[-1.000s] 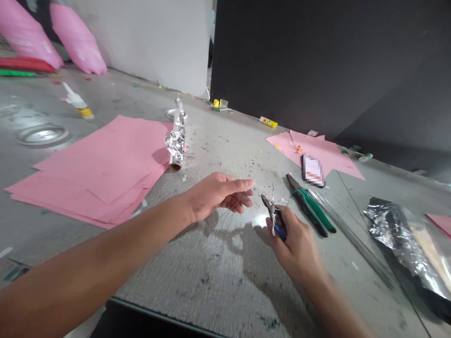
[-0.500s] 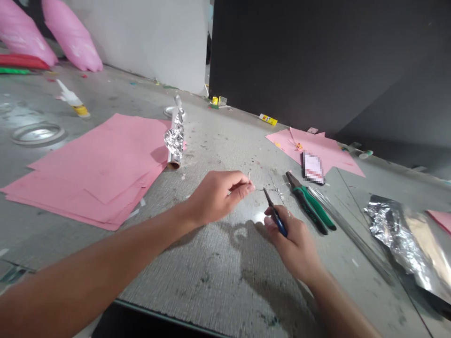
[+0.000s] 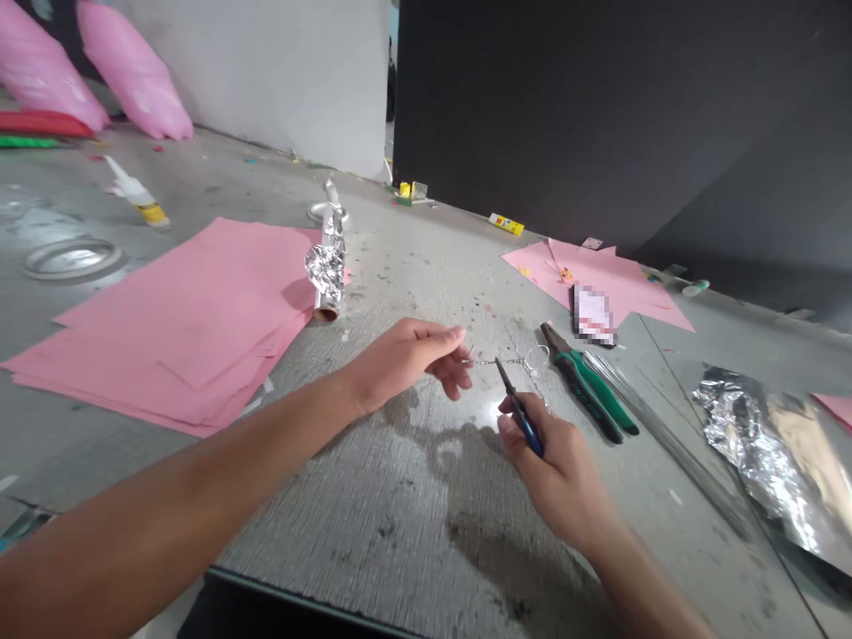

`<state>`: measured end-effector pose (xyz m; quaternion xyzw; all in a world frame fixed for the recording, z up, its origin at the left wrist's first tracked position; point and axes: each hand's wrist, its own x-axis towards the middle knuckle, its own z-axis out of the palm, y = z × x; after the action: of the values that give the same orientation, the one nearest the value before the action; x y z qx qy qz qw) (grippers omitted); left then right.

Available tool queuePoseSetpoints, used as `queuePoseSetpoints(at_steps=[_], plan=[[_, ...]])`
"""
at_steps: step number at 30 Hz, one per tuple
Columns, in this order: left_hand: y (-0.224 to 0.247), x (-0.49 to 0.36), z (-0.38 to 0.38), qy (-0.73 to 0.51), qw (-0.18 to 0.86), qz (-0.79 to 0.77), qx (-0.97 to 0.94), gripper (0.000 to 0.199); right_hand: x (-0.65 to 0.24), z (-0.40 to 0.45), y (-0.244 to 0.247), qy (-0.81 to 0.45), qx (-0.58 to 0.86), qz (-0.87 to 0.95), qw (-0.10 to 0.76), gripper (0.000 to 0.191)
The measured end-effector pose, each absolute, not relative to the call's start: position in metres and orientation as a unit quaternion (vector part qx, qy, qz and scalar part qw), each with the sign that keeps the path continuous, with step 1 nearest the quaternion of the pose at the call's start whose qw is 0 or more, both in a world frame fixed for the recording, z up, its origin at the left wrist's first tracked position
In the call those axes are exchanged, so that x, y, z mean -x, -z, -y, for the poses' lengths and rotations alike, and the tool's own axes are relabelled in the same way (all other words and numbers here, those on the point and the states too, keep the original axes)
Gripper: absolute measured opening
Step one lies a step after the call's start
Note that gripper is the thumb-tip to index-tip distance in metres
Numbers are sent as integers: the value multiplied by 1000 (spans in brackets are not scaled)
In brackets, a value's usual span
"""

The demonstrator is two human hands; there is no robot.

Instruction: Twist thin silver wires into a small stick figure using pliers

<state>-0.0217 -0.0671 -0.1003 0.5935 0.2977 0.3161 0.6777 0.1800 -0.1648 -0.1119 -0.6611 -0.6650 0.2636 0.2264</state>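
My left hand (image 3: 403, 357) pinches one end of a thin twisted wire (image 3: 499, 360) at its fingertips. The wire runs right to a small wire loop (image 3: 536, 358). My right hand (image 3: 556, 470) is shut around small blue-handled pliers (image 3: 525, 423), whose dark jaws point up and left and sit just below the wire. Whether the jaws touch the wire is hard to tell. Just right of that hand lie green-handled pliers (image 3: 586, 383) on the grey tabletop (image 3: 373, 497).
A bundle of long thin wires (image 3: 666, 441) and crumpled foil in a clear bag (image 3: 765, 453) lie to the right. To the left are stacked pink paper sheets (image 3: 166, 333) and a foil roll (image 3: 327, 266). A pink paper cutout (image 3: 592, 280) and a pixelated, unreadable item (image 3: 594, 315) lie ahead.
The wire piece has swung from upright to nearly level, and the blue pliers have shifted from its middle to below it. My left hand has eased back slightly left.
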Motion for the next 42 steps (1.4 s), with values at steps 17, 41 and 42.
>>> queuePoseSetpoints(at_steps=[17,41,42], plan=[[99,28,65,-233,683,-252,-645,24,-180,164,112,-272,646,676,225,23],[97,29,64,-263,627,-327,-657,43,-183,163,109,-308,661,642,237,29],[98,29,61,-257,678,-332,-604,43,-183,163,109,-294,664,646,233,29]])
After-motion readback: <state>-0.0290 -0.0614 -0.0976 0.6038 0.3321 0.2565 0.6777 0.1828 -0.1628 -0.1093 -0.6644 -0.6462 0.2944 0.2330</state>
